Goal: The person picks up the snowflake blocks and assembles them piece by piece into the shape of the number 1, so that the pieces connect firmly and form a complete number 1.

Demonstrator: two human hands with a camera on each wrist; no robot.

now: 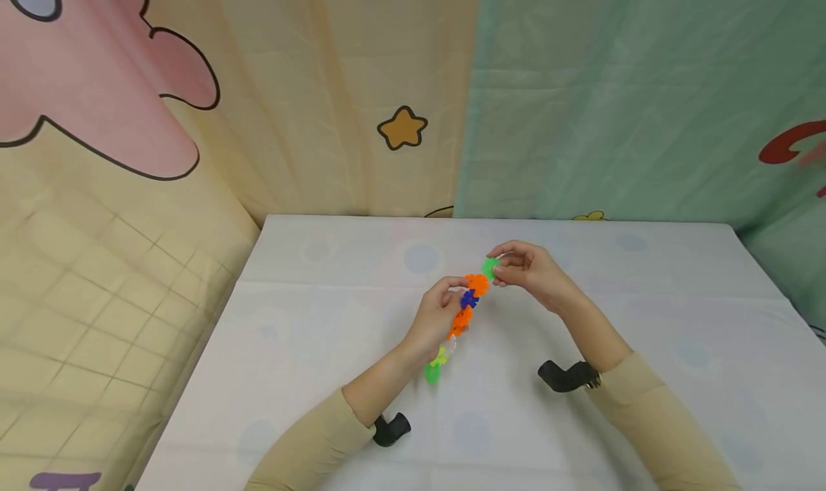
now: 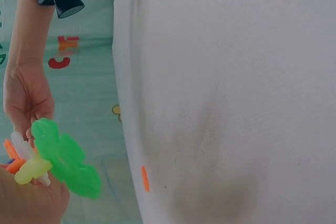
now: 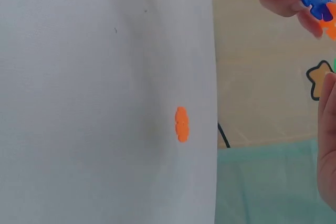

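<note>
My left hand (image 1: 429,322) grips a chain of interlocking plastic snowflake discs around its middle, above the white table. Down the chain run an orange disc (image 1: 477,284), a blue disc (image 1: 469,299), another orange disc (image 1: 461,322), a clear one, a yellow one (image 1: 440,356) and a green disc (image 1: 432,373) at the low end. That green end looms large in the left wrist view, beside the yellow disc (image 2: 32,170). At the upper end my right hand (image 1: 535,272) pinches another green disc (image 1: 491,267), right at the orange disc's edge.
A loose orange disc (image 3: 181,124) lies on the white-covered table (image 3: 79,129) near its edge. Each wrist wears a black camera (image 1: 568,376). Behind the table hangs a printed curtain (image 1: 361,68) with an orange star.
</note>
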